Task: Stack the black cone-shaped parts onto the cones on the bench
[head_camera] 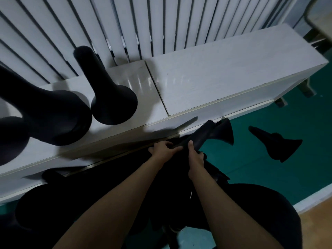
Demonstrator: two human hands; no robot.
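Note:
Two black cones stand on the white bench (224, 81): an upright cone (107, 94) near the middle and a bigger cone (52, 112) to its left, leaning toward me. Below the bench's front edge, my left hand (164, 150) and my right hand (195, 155) both grip a black cone-shaped part (201, 136) lying slanted over a dark pile. Another cone part (224, 132) lies just behind it, its flared end to the right. One more black cone part (276, 142) lies on the green floor to the right.
White vertical slats (161, 24) rise behind the bench. A seam (156, 85) splits the bench top into two boards. Dark shapes (53, 203) crowd the lower left by the bench. Green floor (269, 177) meets a wooden strip (316, 229) at lower right.

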